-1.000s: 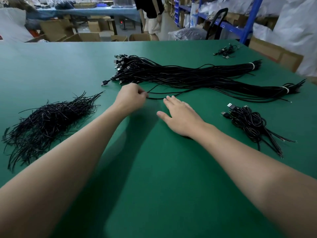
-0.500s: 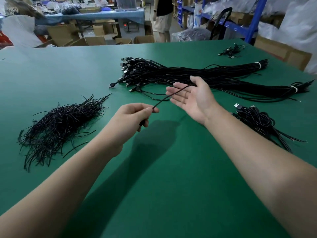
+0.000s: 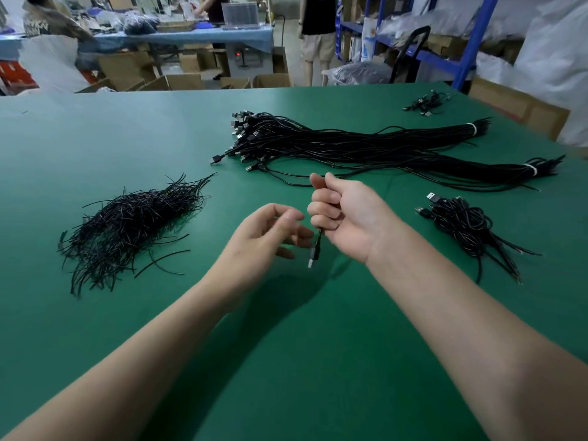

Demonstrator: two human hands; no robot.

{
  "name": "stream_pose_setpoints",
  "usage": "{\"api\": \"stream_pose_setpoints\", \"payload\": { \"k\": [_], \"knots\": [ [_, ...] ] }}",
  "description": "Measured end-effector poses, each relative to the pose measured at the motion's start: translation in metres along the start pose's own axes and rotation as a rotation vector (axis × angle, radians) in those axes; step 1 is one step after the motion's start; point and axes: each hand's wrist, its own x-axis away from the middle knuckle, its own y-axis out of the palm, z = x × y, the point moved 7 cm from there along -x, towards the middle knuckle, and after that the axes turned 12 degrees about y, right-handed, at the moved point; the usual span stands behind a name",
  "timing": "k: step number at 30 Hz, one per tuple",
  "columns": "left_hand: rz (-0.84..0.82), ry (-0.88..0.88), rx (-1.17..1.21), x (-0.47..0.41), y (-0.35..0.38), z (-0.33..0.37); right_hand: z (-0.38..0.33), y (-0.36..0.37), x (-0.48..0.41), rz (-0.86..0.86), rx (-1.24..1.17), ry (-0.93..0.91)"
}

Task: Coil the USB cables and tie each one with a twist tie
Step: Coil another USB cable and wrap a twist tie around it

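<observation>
Green bench (image 3: 95, 313).
- Left side: loose heap of black twist ties (image 3: 127, 224).
- Far middle to right edge: two long bundles of uncoiled USB cables (image 3: 350, 148), each banded white near its right end, plugs fanned out at the left.
- Right edge: heap of coiled cables (image 3: 461, 224).
- Far right corner: small cable cluster (image 3: 424, 102).
- Above the middle: right hand (image 3: 350, 211) fisted around one USB cable (image 3: 318, 240), plug hanging below the fist. Left hand (image 3: 267, 233) just beside the plug, fingers loosely curled, holding nothing.
</observation>
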Motion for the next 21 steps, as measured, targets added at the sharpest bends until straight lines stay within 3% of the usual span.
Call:
{"api": "stream_pose_setpoints", "payload": {
  "k": [5, 9, 12, 16, 21],
  "knots": [
    [-0.064, 0.247, -0.41, -0.018, -0.007, 0.011, 0.011, 0.022, 0.023, -0.131, 0.303, 0.087],
    [-0.236, 0.488, -0.422, -0.042, 0.021, 0.037, 0.028, 0.035, 0.039, -0.237, 0.579, 0.155],
    [-0.165, 0.637, -0.524, -0.056, 0.026, 0.057, 0.031, 0.03, 0.051, -0.271, 0.698, 0.174],
    [-0.082, 0.728, -0.686, -0.06, 0.01, 0.08, 0.018, 0.007, 0.064, -0.242, 0.731, 0.137],
    [-0.181, 0.756, -0.956, -0.046, 0.019, 0.088, 0.02, -0.007, 0.072, -0.261, 0.785, 0.153]
  ]
}}
